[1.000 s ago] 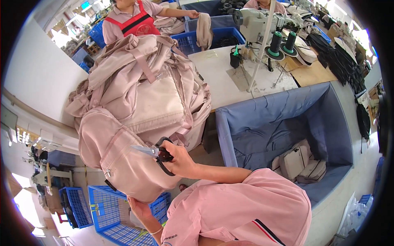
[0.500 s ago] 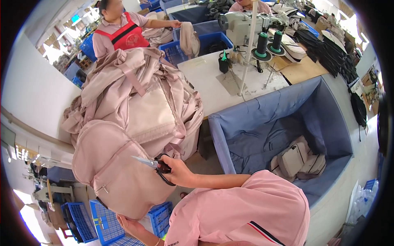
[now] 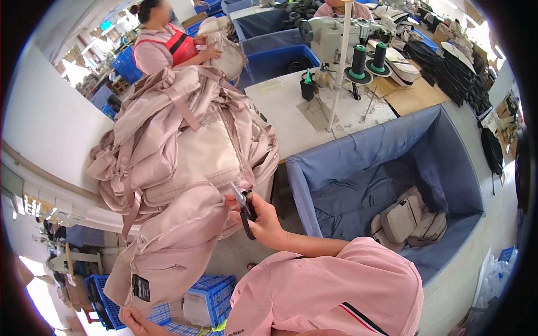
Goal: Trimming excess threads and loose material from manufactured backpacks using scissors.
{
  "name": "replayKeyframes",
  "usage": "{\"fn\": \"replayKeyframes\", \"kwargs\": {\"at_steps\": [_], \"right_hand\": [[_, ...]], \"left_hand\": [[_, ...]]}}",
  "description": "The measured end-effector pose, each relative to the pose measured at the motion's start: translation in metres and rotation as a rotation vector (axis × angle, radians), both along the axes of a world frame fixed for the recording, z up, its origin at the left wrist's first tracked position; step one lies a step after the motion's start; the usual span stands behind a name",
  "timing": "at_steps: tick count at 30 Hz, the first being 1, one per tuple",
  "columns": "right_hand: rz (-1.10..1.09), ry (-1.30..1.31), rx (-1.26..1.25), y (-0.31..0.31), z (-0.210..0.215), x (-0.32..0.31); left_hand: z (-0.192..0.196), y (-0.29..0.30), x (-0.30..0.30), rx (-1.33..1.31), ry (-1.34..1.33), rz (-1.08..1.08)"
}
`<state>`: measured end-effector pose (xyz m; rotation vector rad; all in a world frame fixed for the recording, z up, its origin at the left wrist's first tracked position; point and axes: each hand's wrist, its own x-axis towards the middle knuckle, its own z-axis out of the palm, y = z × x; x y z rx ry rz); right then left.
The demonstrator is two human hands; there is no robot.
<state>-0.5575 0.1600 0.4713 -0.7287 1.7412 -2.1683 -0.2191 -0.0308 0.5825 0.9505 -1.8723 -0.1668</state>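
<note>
The pink fabric piece [image 3: 182,249] has turned; creased, it shows a black label [image 3: 140,288].

left hand [image 3: 138,322] pinches pink fabric panel [image 3: 178,255]; right hand [image 3: 268,225] grips scissors [image 3: 245,211]

Black thread cones [image 3: 357,60] near sewing machine [image 3: 329,35]

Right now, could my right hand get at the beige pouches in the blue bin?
Probably, perhaps with a lean: the blue bin is open on top and nothing else covers the beige pouches. But the right hand holds scissors, which likely need putting down first.
</note>
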Motion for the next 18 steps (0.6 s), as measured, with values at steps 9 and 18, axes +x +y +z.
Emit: {"fn": "replayKeyframes", "kwargs": {"at_steps": [9, 18], "right_hand": [[0.146, 0.191, -0.064, 0.01, 0.041, -0.007], [0.53, 0.296, -0.099, 0.005, 0.055, 0.009]], "left_hand": [[0.06, 0.014, -0.01, -0.339, -0.451, -0.093], [0.052, 0.041, -0.068, -0.297, -0.683, -0.253]]}}
